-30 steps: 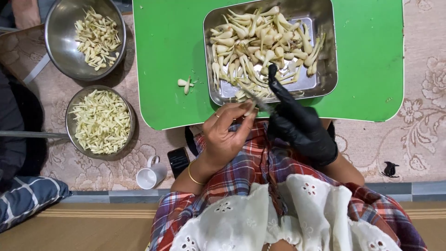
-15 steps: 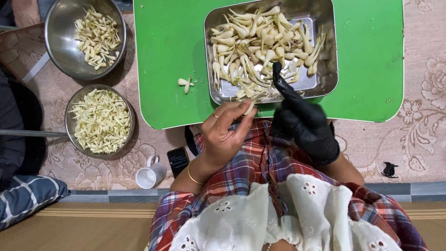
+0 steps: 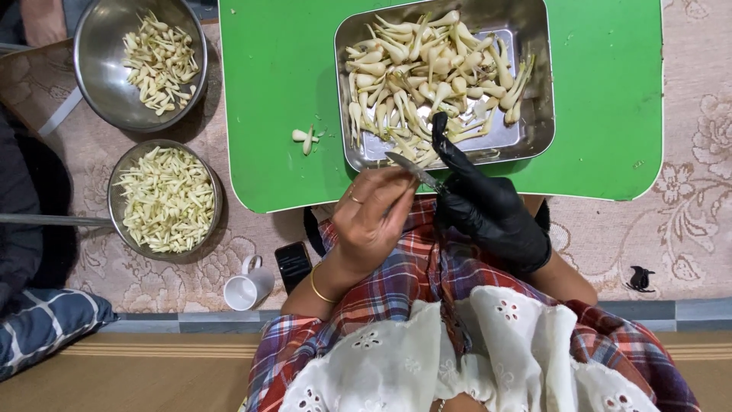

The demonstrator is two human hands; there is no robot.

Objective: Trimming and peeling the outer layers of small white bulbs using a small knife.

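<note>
A steel tray (image 3: pixel 537 126) heaped with pale bulb-ended stalks (image 3: pixel 427 80) sits on a green table (image 3: pixel 282 84). My right hand (image 3: pixel 488 214), in a black glove, grips a small knife (image 3: pixel 412 169). The index finger stretches over the tray's front rim. The blade points left, toward my bare left hand (image 3: pixel 374 217). That hand has a ring and a gold bangle. Its fingers are curled together right at the blade, and whatever lies between them is hidden. One trimmed piece (image 3: pixel 305 137) lies loose on the green top, left of the tray.
Two steel bowls stand on the patterned mat at the left: a far one (image 3: pixel 99 84) with cut bulbs and a near one (image 3: pixel 118 183) with pale sliced sticks. A white cup (image 3: pixel 245 288) and a dark phone (image 3: pixel 293 265) lie near my lap. Another person's dark sleeve shows at the left edge.
The knife and my gloved hand have drawn back from over the tray toward its front rim. My left hand has dropped slightly toward me, fingers more closed.
</note>
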